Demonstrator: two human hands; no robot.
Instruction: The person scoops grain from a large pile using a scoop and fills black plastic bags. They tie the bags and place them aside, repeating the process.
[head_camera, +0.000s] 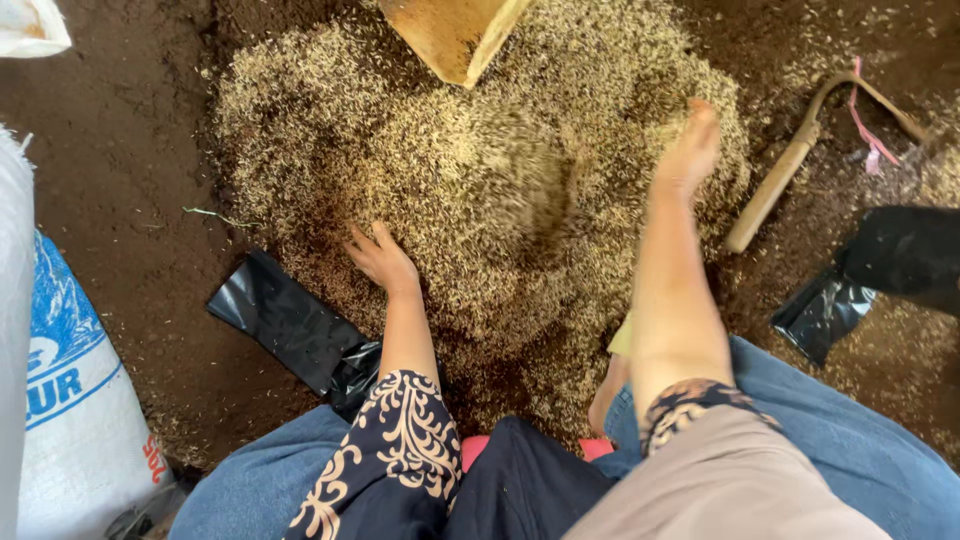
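Heap: husk pile (470, 180) fills upper centre, lying ahead of both hands.
Left hand (382, 258): fingers spread, pressed flat on the pile's lower-left edge.
Right hand (688, 150): open, holding nothing, reaching farther up on the pile's right side.

Husk heap (480, 190) between bag (290, 325) and handle (775, 190)

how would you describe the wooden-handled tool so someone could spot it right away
Start at the big heap of husks spread over the dark soil in the middle. Go past its right edge, beyond the outstretched right hand, to the wooden-handled tool lying slanted on the ground. It is the only pale, stick-like thing there, with a curved metal head and a pink ribbon tied near the top, unlike the black plastic bag below it.
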